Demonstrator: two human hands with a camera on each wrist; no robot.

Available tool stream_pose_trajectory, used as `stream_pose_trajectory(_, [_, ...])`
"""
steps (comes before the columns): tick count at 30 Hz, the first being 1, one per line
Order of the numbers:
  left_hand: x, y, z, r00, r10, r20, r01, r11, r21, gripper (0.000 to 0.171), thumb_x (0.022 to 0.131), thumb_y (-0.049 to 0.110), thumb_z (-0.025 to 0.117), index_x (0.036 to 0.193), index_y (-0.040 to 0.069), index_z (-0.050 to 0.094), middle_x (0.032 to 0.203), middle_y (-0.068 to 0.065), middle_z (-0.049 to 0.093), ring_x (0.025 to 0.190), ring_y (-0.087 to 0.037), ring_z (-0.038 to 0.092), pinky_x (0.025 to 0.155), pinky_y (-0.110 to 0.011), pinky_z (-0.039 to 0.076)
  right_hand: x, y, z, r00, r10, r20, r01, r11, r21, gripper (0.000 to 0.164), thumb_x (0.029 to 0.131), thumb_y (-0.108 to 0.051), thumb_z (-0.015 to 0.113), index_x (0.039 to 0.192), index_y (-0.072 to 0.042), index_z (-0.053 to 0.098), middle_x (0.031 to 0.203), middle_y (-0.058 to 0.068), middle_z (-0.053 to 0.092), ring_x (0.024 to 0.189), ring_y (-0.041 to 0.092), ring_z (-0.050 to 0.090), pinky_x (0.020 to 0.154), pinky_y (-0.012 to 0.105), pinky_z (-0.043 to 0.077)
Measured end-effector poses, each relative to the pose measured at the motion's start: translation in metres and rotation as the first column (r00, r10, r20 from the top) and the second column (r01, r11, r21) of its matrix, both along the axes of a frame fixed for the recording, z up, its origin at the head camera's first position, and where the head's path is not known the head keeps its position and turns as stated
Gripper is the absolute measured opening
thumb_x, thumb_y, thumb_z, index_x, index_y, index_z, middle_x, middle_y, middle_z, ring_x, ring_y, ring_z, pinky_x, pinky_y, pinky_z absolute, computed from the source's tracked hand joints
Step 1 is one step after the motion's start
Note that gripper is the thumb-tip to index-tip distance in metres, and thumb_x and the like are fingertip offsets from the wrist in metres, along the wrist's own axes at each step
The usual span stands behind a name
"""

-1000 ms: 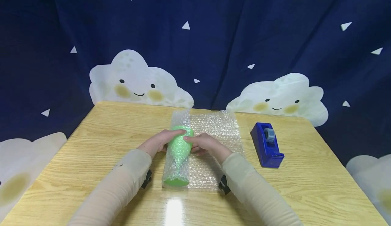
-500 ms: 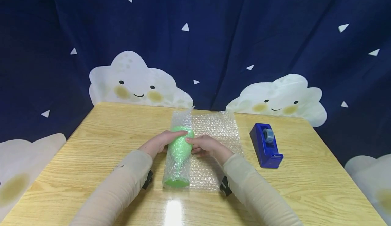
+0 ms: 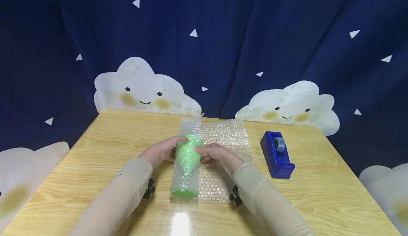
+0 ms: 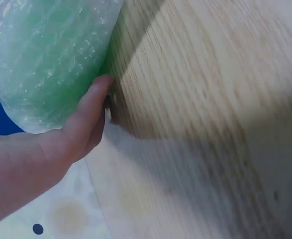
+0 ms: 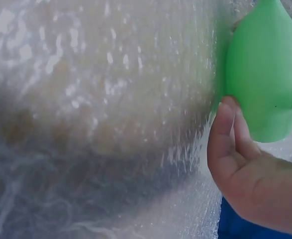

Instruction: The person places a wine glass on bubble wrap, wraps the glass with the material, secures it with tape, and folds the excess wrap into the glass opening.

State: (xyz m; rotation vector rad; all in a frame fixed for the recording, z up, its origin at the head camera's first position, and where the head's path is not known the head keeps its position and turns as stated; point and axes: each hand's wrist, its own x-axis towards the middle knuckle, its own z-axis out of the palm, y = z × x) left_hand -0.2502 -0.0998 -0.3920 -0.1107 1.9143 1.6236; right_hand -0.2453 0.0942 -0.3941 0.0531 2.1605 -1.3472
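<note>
A green goblet (image 3: 188, 154) lies on its side with its foot toward the person, under a turned-over flap of bubble wrap (image 3: 223, 183). My left hand (image 3: 165, 149) grips its bowl from the left through the wrap; in the left wrist view the fingers (image 4: 93, 107) curl against the wrapped side. From the right, my right hand (image 3: 215, 153) holds the bowl, thumb on top. In the right wrist view the goblet (image 5: 265, 64) shows its bare right side, with fingertips (image 5: 227, 107) touching it. The left thumb tip overlaps the bowl's edge near its rim.
A blue tape dispenser (image 3: 277, 156) with a roll of clear tape (image 3: 279, 144) stands to the right on the wooden table (image 3: 325, 193). Flat bubble wrap spreads right of the goblet. Behind the table hangs a dark blue curtain (image 3: 216, 44) with clouds.
My left hand has drawn slightly left, its thumb sliding back off the middle of the bowl. My right hand stays about the same. The head view has tilted up a little.
</note>
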Motion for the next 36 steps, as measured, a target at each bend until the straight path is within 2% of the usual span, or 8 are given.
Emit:
stream_pose_trajectory(4, [0.000,-0.002,-0.001,1.000,0.020,0.019,-0.020,1.000,-0.013,0.065,0.087,0.040,0.053,0.137,0.002,0.035,0.123,-0.023,0.049,0.105,-0.033,0.056,0.087,-0.043,0.051,0.000,0.002,0.002,1.000,-0.008,-0.030,0.009,1.000,0.024,0.062,0.087,-0.035,0.064,0.130,0.005,0.046,0.110,0.017,0.067,0.097,0.025,0.065,0.082,0.036,0.055])
stream_pose_trajectory(7, [0.000,-0.002,-0.001,0.999,0.025,0.021,-0.024,0.999,-0.029,0.069,0.087,0.043,0.057,0.138,0.002,0.035,0.124,-0.024,0.048,0.108,-0.035,0.055,0.087,-0.043,0.052,-0.001,0.004,0.004,0.999,-0.030,-0.041,0.032,0.998,0.047,0.072,0.085,-0.035,0.067,0.136,0.006,0.036,0.118,0.021,0.062,0.107,0.031,0.061,0.086,0.039,0.054])
stream_pose_trajectory(12, [0.004,0.003,0.001,1.000,0.028,0.008,-0.028,0.997,-0.072,0.076,0.084,0.046,0.060,0.140,0.001,0.034,0.134,-0.026,0.043,0.117,-0.040,0.050,0.091,-0.046,0.050,0.000,0.005,0.005,0.994,-0.092,-0.065,0.097,0.993,0.071,0.075,0.082,-0.032,0.071,0.137,0.004,0.035,0.117,0.019,0.056,0.104,0.028,0.057,0.088,0.039,0.051])
stream_pose_trajectory(17, [0.005,0.011,0.002,0.999,0.028,-0.015,-0.029,0.995,-0.099,0.077,0.084,0.046,0.061,0.138,-0.003,0.036,0.134,-0.023,0.046,0.115,-0.034,0.052,0.090,-0.045,0.050,0.003,0.010,0.005,0.969,-0.110,-0.220,0.146,0.977,0.155,0.073,0.077,-0.033,0.076,0.130,0.003,0.042,0.122,0.021,0.054,0.104,0.030,0.056,0.089,0.042,0.050])
stream_pose_trajectory(21, [0.004,0.014,0.003,0.999,0.033,-0.024,-0.036,0.992,-0.119,0.083,0.084,0.045,0.062,0.140,-0.006,0.029,0.138,-0.024,0.041,0.116,-0.033,0.051,0.091,-0.045,0.051,0.006,0.011,0.007,0.936,-0.083,-0.341,0.159,0.966,0.202,0.072,0.075,-0.031,0.077,0.127,0.004,0.043,0.114,0.021,0.056,0.094,0.029,0.057,0.080,0.039,0.051])
stream_pose_trajectory(26, [0.004,0.016,0.003,0.999,0.047,-0.023,-0.050,0.989,-0.136,0.088,0.083,0.046,0.063,0.141,-0.008,0.025,0.139,-0.024,0.039,0.114,-0.033,0.052,0.090,-0.046,0.051,0.012,0.007,0.013,0.879,-0.028,-0.477,0.168,0.953,0.254,0.064,0.074,-0.028,0.078,0.122,0.000,0.047,0.111,0.017,0.058,0.093,0.027,0.056,0.078,0.038,0.050])
stream_pose_trajectory(31, [0.005,0.018,0.002,0.998,0.047,-0.035,-0.052,0.987,-0.152,0.084,0.082,0.047,0.063,0.139,-0.007,0.032,0.132,-0.021,0.046,0.106,-0.028,0.056,0.087,-0.043,0.052,0.021,0.002,0.017,0.795,0.096,-0.599,0.137,0.934,0.331,0.045,0.079,-0.022,0.074,0.117,-0.003,0.060,0.116,0.014,0.062,0.106,0.030,0.058,0.087,0.043,0.050])
stream_pose_trajectory(36, [0.005,0.017,0.001,0.998,0.045,-0.038,-0.051,0.985,-0.163,0.085,0.083,0.049,0.062,0.139,-0.007,0.032,0.131,-0.021,0.046,0.103,-0.026,0.058,0.087,-0.043,0.053,0.030,-0.004,0.018,0.698,0.266,-0.665,0.120,0.872,0.475,0.029,0.084,-0.022,0.068,0.109,-0.007,0.069,0.113,0.011,0.066,0.107,0.029,0.059,0.084,0.043,0.053])
